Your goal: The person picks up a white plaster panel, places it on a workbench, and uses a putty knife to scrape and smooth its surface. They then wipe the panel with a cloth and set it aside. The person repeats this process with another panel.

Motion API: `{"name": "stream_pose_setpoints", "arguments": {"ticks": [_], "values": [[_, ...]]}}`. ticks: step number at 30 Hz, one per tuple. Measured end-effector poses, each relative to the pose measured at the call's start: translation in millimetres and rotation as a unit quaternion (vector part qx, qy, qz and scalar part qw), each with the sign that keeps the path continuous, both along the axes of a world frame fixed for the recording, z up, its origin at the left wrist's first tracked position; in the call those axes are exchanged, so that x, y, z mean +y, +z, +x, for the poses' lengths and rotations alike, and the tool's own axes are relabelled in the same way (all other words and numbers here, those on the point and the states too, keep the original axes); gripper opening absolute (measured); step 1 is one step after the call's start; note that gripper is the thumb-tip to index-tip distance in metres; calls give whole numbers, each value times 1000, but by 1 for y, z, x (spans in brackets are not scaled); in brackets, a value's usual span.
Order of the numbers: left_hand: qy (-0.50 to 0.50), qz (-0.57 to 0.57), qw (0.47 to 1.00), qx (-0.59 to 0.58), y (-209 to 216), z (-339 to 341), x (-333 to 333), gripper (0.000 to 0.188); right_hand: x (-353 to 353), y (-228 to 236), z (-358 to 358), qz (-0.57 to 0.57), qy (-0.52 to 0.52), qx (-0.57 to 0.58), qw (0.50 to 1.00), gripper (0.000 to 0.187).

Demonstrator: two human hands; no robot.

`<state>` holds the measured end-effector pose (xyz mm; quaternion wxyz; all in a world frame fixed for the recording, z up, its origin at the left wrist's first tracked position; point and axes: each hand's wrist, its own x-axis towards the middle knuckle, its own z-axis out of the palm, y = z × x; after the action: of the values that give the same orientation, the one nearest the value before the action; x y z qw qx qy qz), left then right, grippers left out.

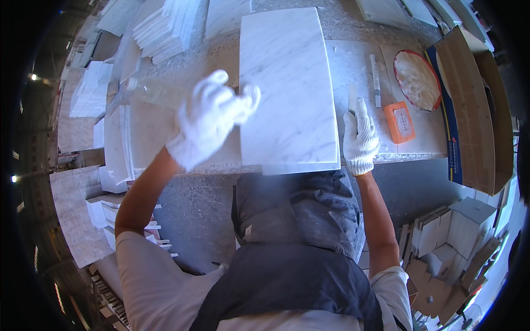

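Note:
A rectangular white marble slab (287,83) with grey veins lies lengthwise before me, on top of another pale tile whose edge shows beneath its near end. My left hand (207,121), in a white glove and slightly smeared by motion, hovers at the slab's left edge. Its fingers are apart and half bent, with nothing seen in them. Close to the slab's right edge is my right hand (360,138), in a white knit glove, fingers pointing away from me. A thin, flat, pale blade (353,95) juts forward from between its thumb and fingers; its handle is hidden.
Right of the slab are an orange block-shaped package (399,122), a marker-like tube (375,80) and a red-rimmed bowl of pale paste (417,80). An open cardboard box (469,110) stands beyond. A clear bottle (152,91) lies at left, near stacked tiles (165,30).

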<state>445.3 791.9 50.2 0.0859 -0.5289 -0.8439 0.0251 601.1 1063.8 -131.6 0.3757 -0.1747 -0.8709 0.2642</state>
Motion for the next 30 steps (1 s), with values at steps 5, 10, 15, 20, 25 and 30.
{"name": "stream_pose_setpoints", "arguments": {"ticks": [5, 10, 15, 20, 25, 30], "values": [[-213, 85, 972, -58, 20, 47, 1, 24, 0, 1, 0, -2, 1, -4, 1000, 46], [-109, 155, 975, -117, 17, 20, 15, 17, 0, 0, -1, -35, 13, 10, 999, 44], [-94, 61, 994, 2, -3, 1, 46, 19, -2, 4, -1, -35, 5, -9, 999, 41], [-43, 41, 994, 93, -6, -64, 87, 19, -4, 5, 2, -53, 2, -35, 998, 41], [-10, -44, 992, 121, -24, -59, 120, 25, -2, 1, -1, 8, -8, -9, 1000, 44], [-108, 149, 982, 40, -29, 52, 79, 22, -1, 0, 0, 4, -1, 2, 1000, 44]]}}
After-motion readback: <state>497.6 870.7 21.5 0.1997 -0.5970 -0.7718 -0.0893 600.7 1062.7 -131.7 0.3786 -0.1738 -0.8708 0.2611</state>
